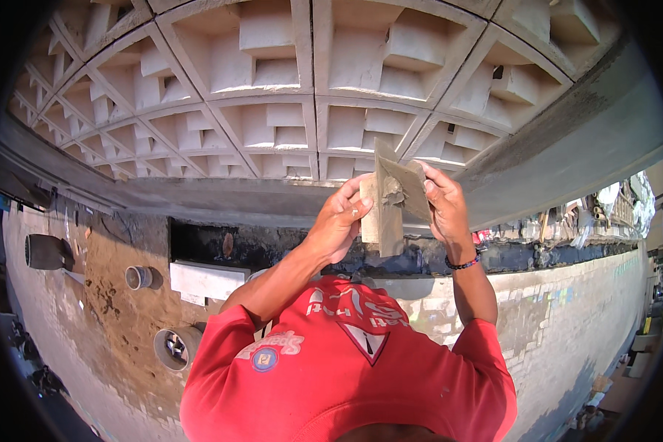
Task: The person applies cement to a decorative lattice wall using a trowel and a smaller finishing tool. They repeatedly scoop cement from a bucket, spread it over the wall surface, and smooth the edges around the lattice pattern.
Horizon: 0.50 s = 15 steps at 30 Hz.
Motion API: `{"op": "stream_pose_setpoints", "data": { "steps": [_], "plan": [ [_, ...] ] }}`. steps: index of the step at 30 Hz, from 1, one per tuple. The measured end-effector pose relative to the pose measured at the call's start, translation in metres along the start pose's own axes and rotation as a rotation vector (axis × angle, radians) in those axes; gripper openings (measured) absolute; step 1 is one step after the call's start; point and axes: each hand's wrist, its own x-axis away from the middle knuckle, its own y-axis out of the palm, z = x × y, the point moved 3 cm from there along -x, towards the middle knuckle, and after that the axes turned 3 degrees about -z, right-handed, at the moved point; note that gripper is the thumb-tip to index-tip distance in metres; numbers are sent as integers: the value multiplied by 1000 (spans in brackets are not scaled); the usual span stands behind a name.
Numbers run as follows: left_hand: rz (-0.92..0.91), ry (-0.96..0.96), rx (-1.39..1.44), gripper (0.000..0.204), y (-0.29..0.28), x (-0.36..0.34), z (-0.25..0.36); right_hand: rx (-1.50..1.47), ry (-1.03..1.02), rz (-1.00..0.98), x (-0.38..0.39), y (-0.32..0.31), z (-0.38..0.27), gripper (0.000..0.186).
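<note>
My left hand [340,219] is closed around the pale wooden grip of a plastering float [391,230], whose flat board stands nearly on edge. In my right hand [446,204] is a thin grey flat scraper [414,193], pinched at its edge and leaning against the float. A lump of wet grey mortar [393,192] sits between the two tools. Both hands are raised in front of my chest, close to a wall of pale breeze blocks [314,140]. The exact shape of the scraper's far side is hidden.
A smooth grey rendered ledge [265,199] runs below the blocks. Behind me are a white box-like slab [208,280], a bucket [138,278], a larger tub [177,348] with things inside, and a dark container [46,252]. Debris [597,210] lies at the right.
</note>
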Motion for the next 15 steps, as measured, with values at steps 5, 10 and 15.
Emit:
{"op": "stream_pose_setpoints", "data": {
  "steps": [5,10,15],
  "plan": [
    [111,-96,35,51,-15,2,-14,-195,74,-102,11,-9,29,44],
    [249,-106,29,40,-25,2,-16,-137,108,-129,27,1,39,45],
    [347,-163,2,39,-31,7,-23,-264,192,-111,44,-11,62,46]
  ]
}}
